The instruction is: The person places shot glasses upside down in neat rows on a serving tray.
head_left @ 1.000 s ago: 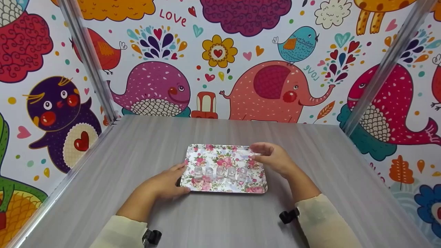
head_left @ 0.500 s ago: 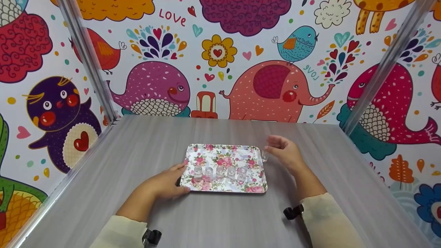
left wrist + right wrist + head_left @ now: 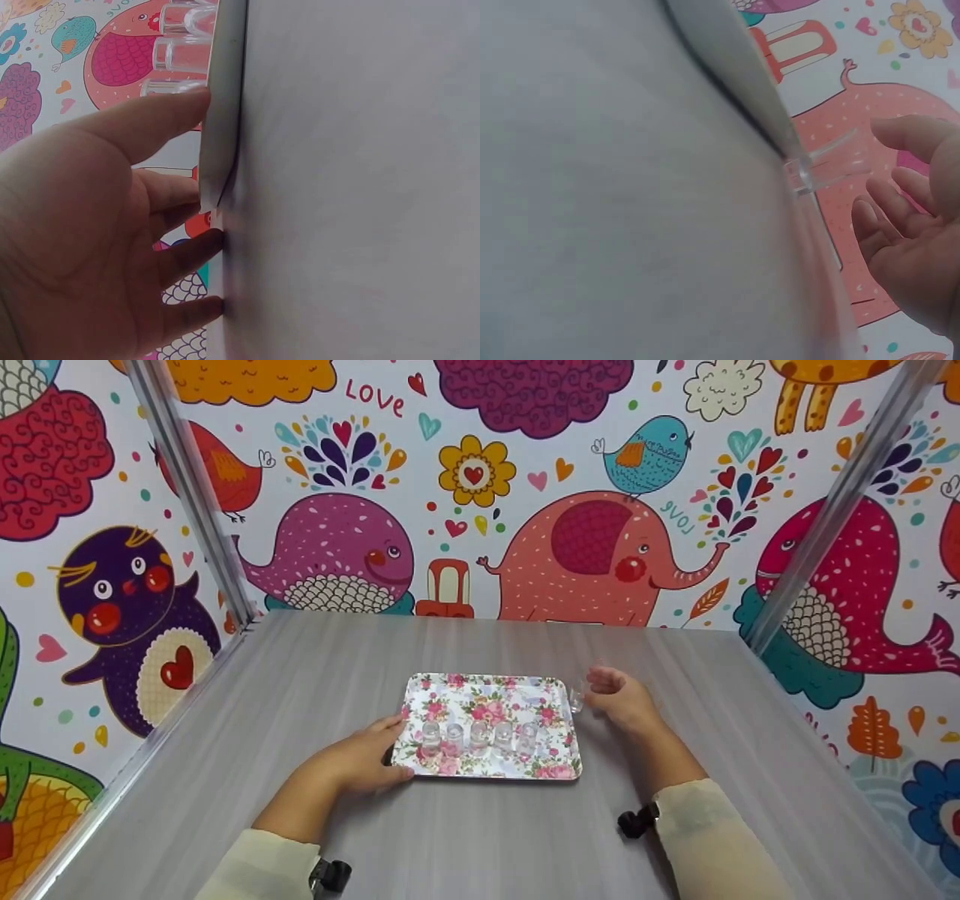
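Note:
In the head view a floral tray (image 3: 487, 694) lies on the table, with several small clear shot glasses (image 3: 480, 735) in a row along its nearer half. My left hand (image 3: 364, 757) rests against the tray's left edge, its thumb at the near corner. In the left wrist view the thumb (image 3: 176, 116) touches the tray's rim while the lower fingers reach down to the table. Another clear shot glass (image 3: 829, 165) stands upright just beyond the tray's right edge. Beside it is my right hand (image 3: 622, 701), its loosely bent fingers apart from the glass in the right wrist view.
The grey wood-grain table (image 3: 487, 840) is bounded by cartoon-printed panels (image 3: 465, 525) at the back and sides. Metal posts (image 3: 199, 495) stand at the back corners. A black wrist camera (image 3: 637, 821) sits on each wrist.
My right hand has moved right from above the tray's far right corner to beyond its right edge, then drawn off the single glass, which now stands there. The left hand and tray have stayed put.

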The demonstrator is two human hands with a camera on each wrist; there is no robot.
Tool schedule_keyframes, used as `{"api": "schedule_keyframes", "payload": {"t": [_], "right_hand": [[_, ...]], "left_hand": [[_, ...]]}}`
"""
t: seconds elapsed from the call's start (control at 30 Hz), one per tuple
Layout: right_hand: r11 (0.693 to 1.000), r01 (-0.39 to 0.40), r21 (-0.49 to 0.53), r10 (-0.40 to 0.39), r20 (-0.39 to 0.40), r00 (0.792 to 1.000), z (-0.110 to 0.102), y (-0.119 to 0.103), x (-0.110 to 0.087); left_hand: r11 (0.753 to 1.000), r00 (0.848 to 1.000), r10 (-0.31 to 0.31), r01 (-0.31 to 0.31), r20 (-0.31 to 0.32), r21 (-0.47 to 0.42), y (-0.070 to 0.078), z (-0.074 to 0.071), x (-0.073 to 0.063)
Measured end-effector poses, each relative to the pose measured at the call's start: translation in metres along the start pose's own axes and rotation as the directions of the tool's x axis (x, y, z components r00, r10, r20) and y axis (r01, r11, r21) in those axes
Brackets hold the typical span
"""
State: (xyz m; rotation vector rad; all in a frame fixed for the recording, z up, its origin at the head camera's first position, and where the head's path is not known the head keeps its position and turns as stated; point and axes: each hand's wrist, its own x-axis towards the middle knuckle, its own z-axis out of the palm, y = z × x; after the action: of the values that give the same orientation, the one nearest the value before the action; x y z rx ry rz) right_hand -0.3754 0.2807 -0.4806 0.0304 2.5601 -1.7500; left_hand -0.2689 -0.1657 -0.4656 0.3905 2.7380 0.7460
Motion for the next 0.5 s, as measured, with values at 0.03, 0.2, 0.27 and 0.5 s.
{"api": "schedule_keyframes", "payload": {"t": [0.03,0.2,0.27,0.5], "right_hand": [[1.0,-0.005,-0.001,0.005,0.004,1.0,0.001,0.002,0.001],[0.999,-0.025,-0.031,0.025,0.009,1.0,0.004,0.006,0.005],[0.997,-0.041,-0.061,0.042,0.014,0.999,0.005,0.008,0.006],[0.987,-0.051,-0.154,0.056,0.03,0.998,0.007,0.012,0.007]], "left_hand": [[1.0,1.0,-0.001,0.001,-0.001,-0.001,0.0,0.0,0.0],[1.0,1.0,-0.006,0.006,-0.006,-0.005,0.0,0.001,0.0],[1.0,1.0,-0.006,0.006,-0.005,-0.004,0.0,0.001,0.0],[1.0,1.0,-0.001,0.001,-0.002,0.002,-0.001,0.001,0.001]]}}
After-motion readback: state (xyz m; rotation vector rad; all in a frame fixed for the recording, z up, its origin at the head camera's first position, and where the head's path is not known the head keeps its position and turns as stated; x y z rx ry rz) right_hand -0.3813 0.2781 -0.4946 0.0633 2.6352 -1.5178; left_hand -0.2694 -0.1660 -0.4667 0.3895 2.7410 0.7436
